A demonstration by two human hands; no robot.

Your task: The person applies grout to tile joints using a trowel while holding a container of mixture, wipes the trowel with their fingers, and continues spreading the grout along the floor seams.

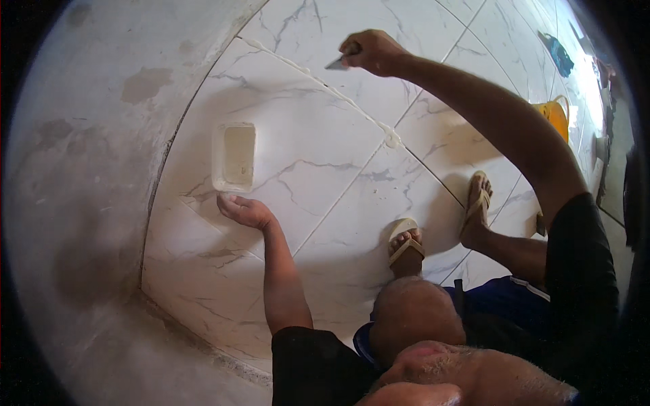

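My right hand (376,53) is closed round a small putty knife (336,64), its grey blade pointing left just above the floor tiles. Below the blade's far side, a line of whitish grout paste (352,105) runs along a joint and ends in a small blob. My left hand (246,211) is at the near end of a white rectangular tub (219,159), its fingers curled against the edge. Inside the tub is a pale cream coating; how deep the contents are, I cannot tell.
A rough grey wall (81,169) borders the tiles on the left. My sandalled feet (406,247) stand on the white marbled tiles (325,196). At the right are a yellow bucket (556,118) and a teal cloth-like thing (559,55).
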